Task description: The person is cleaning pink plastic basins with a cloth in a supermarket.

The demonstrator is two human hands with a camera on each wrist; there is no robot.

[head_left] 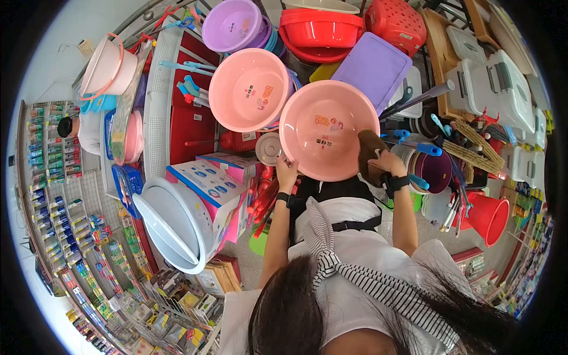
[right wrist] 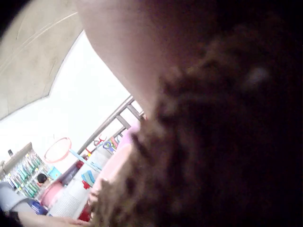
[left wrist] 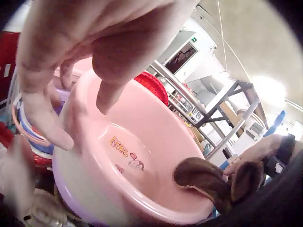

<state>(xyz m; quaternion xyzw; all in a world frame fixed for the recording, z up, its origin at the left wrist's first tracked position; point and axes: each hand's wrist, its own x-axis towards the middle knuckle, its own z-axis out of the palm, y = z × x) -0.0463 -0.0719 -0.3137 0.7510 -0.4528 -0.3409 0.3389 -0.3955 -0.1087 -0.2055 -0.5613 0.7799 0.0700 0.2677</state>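
Note:
A pink basin (head_left: pixel 322 121) with printed figures on its floor is tilted in front of the person's body. The left hand (head_left: pixel 288 171) holds its near left rim; the left wrist view shows the thumb and fingers (left wrist: pixel 47 118) curled on either side of the edge. A fuzzy brown cloth (head_left: pixel 371 158) is bunched in the right hand (head_left: pixel 387 163), lying over the basin's right rim and partly inside. In the right wrist view the cloth (right wrist: pixel 142 184) fills much of the frame and hides the fingers.
Another pink basin (head_left: pixel 248 89) stands at the left, beside a purple one (head_left: pixel 232 25). Red basins (head_left: pixel 322 29) and a purple lid (head_left: pixel 373 68) are behind. Boxes (head_left: pixel 207 180) and a light blue tub (head_left: pixel 177 225) sit at left; blue-handled tools (head_left: pixel 429 148) crowd the right.

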